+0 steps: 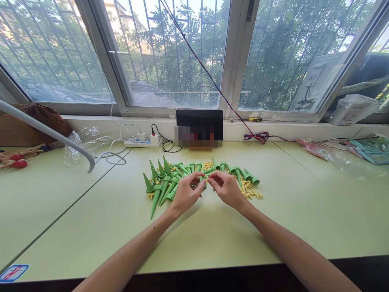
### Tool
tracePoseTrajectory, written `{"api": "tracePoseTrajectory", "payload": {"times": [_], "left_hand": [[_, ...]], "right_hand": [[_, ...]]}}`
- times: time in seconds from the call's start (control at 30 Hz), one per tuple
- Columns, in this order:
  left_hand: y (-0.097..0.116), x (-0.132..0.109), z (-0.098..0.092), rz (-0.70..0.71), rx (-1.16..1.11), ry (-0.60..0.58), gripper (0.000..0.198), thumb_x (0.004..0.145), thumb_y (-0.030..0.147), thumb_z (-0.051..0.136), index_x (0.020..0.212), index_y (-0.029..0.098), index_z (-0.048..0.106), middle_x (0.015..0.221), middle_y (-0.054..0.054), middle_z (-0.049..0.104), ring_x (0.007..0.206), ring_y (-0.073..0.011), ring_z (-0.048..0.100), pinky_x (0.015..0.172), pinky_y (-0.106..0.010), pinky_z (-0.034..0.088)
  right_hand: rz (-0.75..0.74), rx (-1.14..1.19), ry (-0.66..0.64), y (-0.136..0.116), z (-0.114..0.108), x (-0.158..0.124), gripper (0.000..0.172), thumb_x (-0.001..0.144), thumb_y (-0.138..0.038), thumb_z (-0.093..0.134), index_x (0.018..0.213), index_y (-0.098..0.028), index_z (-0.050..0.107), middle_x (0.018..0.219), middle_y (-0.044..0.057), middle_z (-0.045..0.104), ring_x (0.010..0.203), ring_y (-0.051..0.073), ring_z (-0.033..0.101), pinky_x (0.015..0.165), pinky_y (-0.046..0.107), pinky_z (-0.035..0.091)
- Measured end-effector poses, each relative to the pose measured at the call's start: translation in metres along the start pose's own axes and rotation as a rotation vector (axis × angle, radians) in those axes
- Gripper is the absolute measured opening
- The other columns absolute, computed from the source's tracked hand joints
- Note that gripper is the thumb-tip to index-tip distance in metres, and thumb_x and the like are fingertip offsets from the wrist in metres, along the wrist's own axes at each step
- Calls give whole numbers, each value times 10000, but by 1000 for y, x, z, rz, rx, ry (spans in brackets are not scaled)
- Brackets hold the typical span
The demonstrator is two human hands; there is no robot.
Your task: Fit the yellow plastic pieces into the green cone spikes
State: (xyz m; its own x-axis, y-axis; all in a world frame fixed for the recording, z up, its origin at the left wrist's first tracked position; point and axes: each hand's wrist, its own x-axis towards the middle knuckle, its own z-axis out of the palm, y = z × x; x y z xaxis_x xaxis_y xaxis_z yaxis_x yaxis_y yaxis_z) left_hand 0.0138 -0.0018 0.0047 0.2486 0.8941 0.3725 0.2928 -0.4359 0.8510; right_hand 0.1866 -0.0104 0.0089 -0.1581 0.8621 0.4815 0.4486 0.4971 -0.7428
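Observation:
Both hands meet over the middle of the table, in front of a pile of green plastic spikes (165,187). My left hand (190,188) is closed on a green piece that shows between thumb and fingers. Close beside it, my right hand (224,186) pinches a small yellow piece (207,179) against the green one. More green spikes (237,176) lie behind and to the right of the hands. Small yellow pieces (249,190) are scattered at the right end of the pile, with others (208,165) behind the hands.
At the back stands a dark tablet (199,119) on a small stand. A power strip (142,142) with cables is left of it, and a bundled cable (260,137) lies right. A white curved arm (57,132) reaches in from the left. Plastic packets (369,150) lie far right.

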Motion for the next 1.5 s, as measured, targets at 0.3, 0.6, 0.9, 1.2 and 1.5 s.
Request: {"api": "tracePoseTrajectory", "payload": {"times": [0.3,0.6,0.9,1.2,1.5], "left_hand": [[1,1,-2,4,20,12,242,882,353,560,1045,197,648,729,-4,620,560,-129,624,505,-225,532],[0,1,-2,3,26,14,227,887,348,558,1037,202,648,744,-5,614,584,-129,622,496,-216,526],[3,1,-2,50,131,22,233,881,325,554,1045,194,657,766,-15,629,609,-130,611,544,-228,531],[4,1,-2,39,139,11,237,883,323,556,1052,188,653,811,-19,644,627,-128,608,552,-231,529],[2,1,-2,40,145,15,228,880,314,564,1050,191,653,818,-19,640,634,-127,601,553,-233,529]], "right_hand": [[-43,-30,0,-2,-2,0,126,889,-281,583,904,-178,654,823,52,676,654,147,585,571,244,471],[-40,-28,18,0,-2,1,114,892,-270,586,918,-178,648,821,49,687,629,142,574,560,243,454],[-44,-55,0,1,-1,0,163,920,-291,549,840,-179,635,687,7,628,598,135,532,547,241,391],[-28,-82,-28,2,-1,-1,243,950,-339,514,806,-178,626,615,-15,567,547,121,472,526,246,344],[-49,-60,-46,3,-1,0,152,922,-291,535,845,-182,606,657,-2,587,577,132,503,539,244,372]]}}
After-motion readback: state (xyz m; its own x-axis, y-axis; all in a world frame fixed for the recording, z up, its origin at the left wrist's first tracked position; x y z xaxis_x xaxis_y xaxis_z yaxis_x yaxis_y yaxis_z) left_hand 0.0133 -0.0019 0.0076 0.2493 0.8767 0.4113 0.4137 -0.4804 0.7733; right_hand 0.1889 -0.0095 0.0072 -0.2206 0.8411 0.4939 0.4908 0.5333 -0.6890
